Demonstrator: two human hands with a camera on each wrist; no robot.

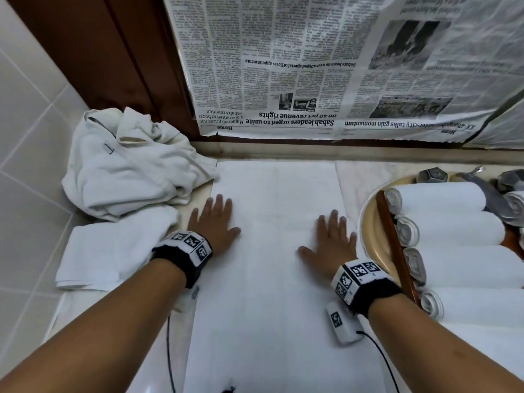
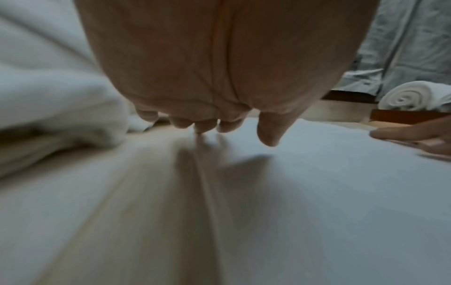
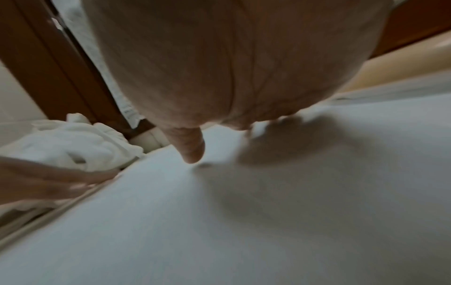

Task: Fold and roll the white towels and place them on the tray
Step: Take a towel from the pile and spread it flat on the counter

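While the head view alone shows the crumpled towels left of the flat towel, both hands, left hand and right hand, lie spread, palms down, on its smooth cloth; right of it, spiral-ended rolled towels fill the wooden tray.

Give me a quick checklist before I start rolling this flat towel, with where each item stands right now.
1. Flat towel spread smooth on the counter: ok.
2. Left hand pressing flat on its left edge: ok.
3. Right hand flat on its right side: ok.
4. Crumpled towel pile off the flat towel: not ok, one corner touches its far left corner.
5. Free space on the tray for another roll: cannot tell, the rolled towels cover what shows.
6. Near edge of the towel straight: cannot tell, out of view.
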